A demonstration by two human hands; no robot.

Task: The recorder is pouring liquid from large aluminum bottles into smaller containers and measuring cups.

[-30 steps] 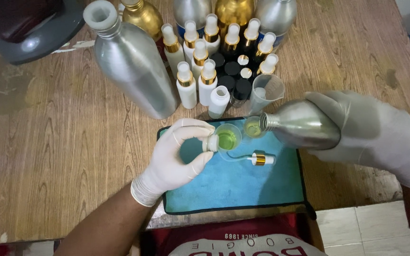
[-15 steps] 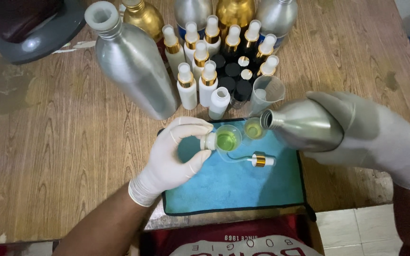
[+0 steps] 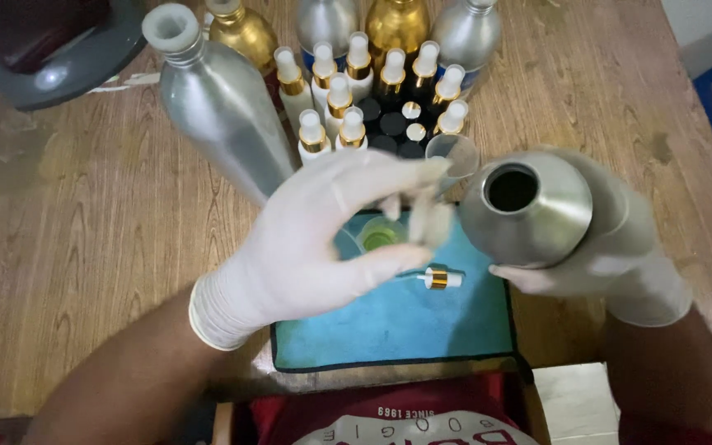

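Observation:
My gloved right hand (image 3: 620, 255) grips a silver metal bottle (image 3: 529, 210), tipped so its open mouth faces up toward me. My gloved left hand (image 3: 323, 239) is raised over the blue mat (image 3: 405, 325) and pinches a small whitish cap (image 3: 432, 221), blurred, just left of the bottle's mouth. Beneath the fingers a small container with green liquid (image 3: 379, 237) stands on the mat. A white and gold spray pump (image 3: 440, 278) lies on the mat beside it.
A tall silver bottle (image 3: 216, 99) leans at the back left. Several small spray bottles with gold collars (image 3: 356, 91) and large gold and silver bottles (image 3: 397, 25) crowd the back of the wooden table (image 3: 84, 247). A clear cup (image 3: 452, 155) stands behind the mat.
The right hand has swung the silver bottle upright, its mouth turning from the green container toward me. The left hand has lifted off the mat with the small cap.

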